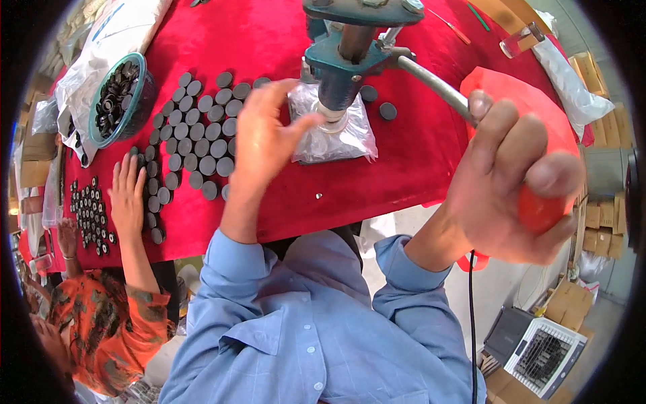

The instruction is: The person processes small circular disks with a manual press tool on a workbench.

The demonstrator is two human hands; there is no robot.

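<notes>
Clamps right hand (501, 188) on slanting grey metal lever (432, 84); holds left hand (269, 131) parted, just left of upright teal metal press (338, 86), upper centre.

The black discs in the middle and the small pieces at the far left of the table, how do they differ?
The black discs look clearly larger than the small pieces. Discs have plain dark tops; many small pieces show pale centres. Discs lie nearer the press than the small pieces do. Both are round and grouped on red cloth.

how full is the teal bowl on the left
Looks mostly full: black pieces are heaped across the teal bowl, up near its rim.
</notes>
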